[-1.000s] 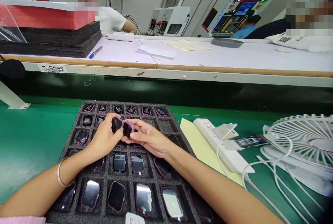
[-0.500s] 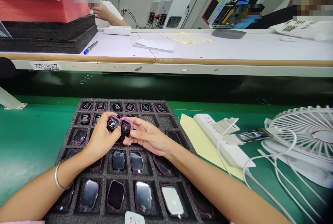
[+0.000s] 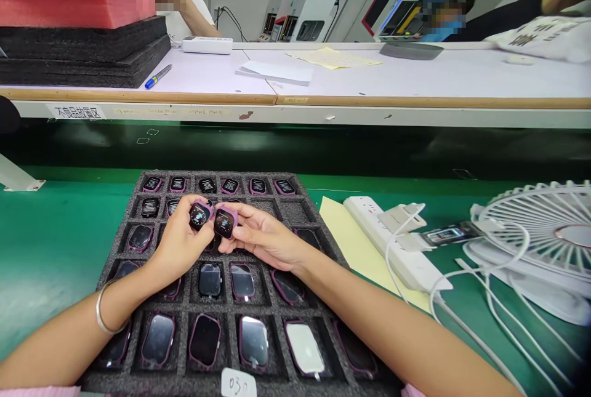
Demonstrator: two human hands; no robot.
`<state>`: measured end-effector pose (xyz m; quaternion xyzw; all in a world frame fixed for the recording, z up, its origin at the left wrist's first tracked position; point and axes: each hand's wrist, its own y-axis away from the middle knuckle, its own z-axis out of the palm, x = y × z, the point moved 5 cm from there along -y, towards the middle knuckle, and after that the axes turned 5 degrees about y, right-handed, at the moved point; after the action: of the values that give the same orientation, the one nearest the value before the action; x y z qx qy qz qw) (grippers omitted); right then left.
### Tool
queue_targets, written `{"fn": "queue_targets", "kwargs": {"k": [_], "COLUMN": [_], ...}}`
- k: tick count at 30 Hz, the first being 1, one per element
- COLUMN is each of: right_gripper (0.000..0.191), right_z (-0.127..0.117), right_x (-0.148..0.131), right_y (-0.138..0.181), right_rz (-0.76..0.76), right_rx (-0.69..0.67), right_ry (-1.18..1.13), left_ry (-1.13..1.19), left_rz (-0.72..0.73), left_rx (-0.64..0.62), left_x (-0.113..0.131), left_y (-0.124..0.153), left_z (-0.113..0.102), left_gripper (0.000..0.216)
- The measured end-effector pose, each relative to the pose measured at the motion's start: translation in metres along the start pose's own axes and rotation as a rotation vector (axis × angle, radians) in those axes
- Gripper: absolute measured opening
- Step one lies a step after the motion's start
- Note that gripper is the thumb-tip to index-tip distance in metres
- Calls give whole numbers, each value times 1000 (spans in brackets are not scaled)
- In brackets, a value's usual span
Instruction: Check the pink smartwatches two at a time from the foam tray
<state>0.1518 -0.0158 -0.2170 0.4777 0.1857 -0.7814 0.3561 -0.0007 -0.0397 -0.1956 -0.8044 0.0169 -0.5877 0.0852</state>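
A black foam tray (image 3: 295, 215) with many pockets lies on the green mat; most pockets hold small purple-rimmed watch bodies (image 3: 204, 340), screens up. My left hand (image 3: 178, 243) pinches one purple watch body (image 3: 199, 215) above the tray's middle, its screen lit. My right hand (image 3: 263, 238) grips a second purple watch body (image 3: 225, 222) right beside it, screen also lit. The two watches nearly touch. A silver bangle (image 3: 104, 317) circles my left wrist.
A white power strip (image 3: 392, 249) with plugs and cables lies right of the tray on yellow paper (image 3: 355, 249); a white fan (image 3: 545, 243) stands farther right. Behind, a white bench carries stacked foam sheets (image 3: 83, 46), a blue pen (image 3: 157, 76) and papers (image 3: 277, 72). Other people sit beyond.
The screens of both held watches, dark a second ago, are lit now. My hands have stayed together over the tray. The view has tipped slightly downward.
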Motion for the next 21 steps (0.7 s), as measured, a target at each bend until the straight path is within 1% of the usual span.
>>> {"fn": "queue_targets", "kwargs": {"k": [3,9,14,21], "right_gripper": [57,60,58,58], "right_z": [0,-1,-1,-1], "right_x": [1,0,-1,-1], "right_y": [0,0,1,2], "right_rz": [13,14,20,17], "right_rx": [-3,-7,-2,-3], "right_ry": [15,12,41,49], "left_ry": [-18,26,-4,15], "left_rz": [-8,2,5,5], "left_rx": [-6,-9,-24,-22], "left_x": [0,2,3,2], "left_y": [1,1,2,2], "left_z": [0,1,2,2], "left_gripper": [29,30,30,30]}}
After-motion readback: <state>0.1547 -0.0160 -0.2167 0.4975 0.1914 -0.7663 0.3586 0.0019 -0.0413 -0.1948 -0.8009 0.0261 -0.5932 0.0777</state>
